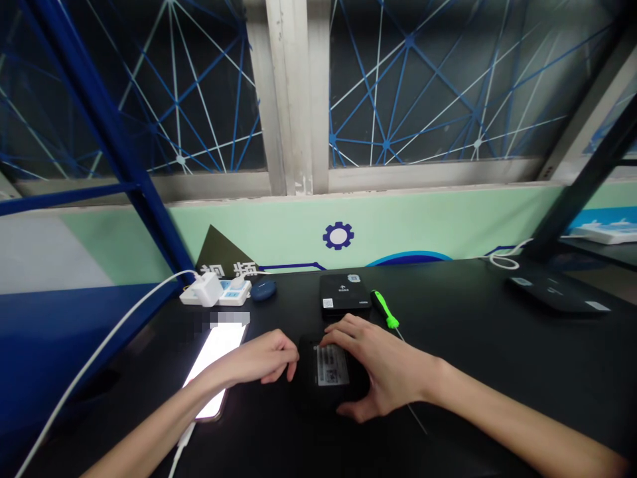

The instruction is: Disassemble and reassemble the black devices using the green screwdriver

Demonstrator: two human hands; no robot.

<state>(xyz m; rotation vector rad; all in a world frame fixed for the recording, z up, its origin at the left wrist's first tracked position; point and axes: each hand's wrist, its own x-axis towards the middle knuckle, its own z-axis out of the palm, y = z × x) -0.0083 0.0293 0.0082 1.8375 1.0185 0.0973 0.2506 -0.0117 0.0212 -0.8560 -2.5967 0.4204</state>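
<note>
You're resting right hand (385, 364) on black labelled box (332, 370), grip spanning wide, cannot tell whether clasping; left hand (273, 359) sitting loosely bent just beside box's left edge, contents hidden; box lying under right hand, the nearer one, long axis blending into black desk (478, 372); left wrist crossing lit phone (223, 345); green screwdriver (385, 310) lying beyond right hand; second box (344, 294) sitting farther; pale-green wall (398, 226) and patterned windows (438, 86) standing behind.
</note>
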